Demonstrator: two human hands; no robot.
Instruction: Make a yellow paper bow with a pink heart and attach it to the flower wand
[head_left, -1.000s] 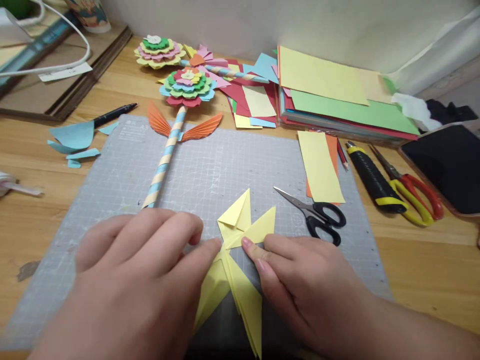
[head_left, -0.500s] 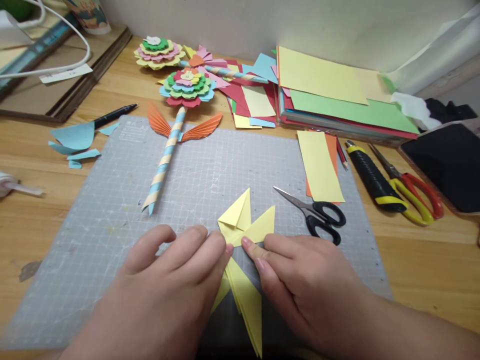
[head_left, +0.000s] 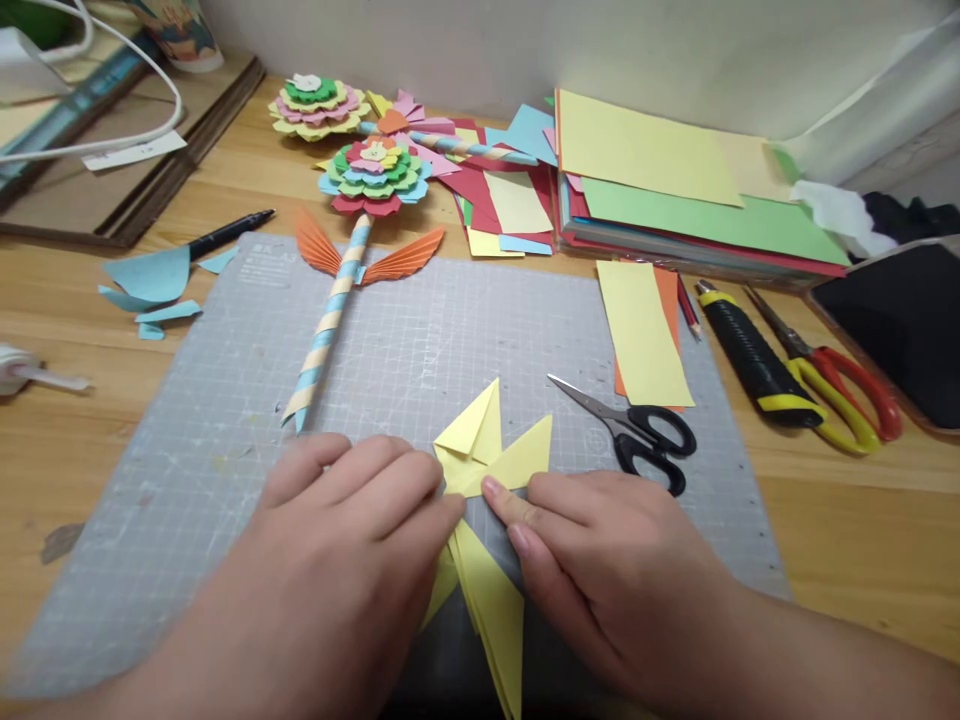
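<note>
Together, curled hands [head_left: 341,545] [head_left: 619,560] touch the folded yellow paper [head_left: 471,478].

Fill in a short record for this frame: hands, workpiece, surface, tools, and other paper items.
Left hand: fingers touching the folded yellow paper
Right hand: fingers touching the same paper from the right
Workpiece: folded yellow paper, several pointed flaps
Surface: gray cutting mat on a wooden table
Tool on mat: black-handled scissors
Tool right of mat: red-and-yellow-handled tool
Other paper: striped-stem paper flower; yellow strip over orange paper
</note>
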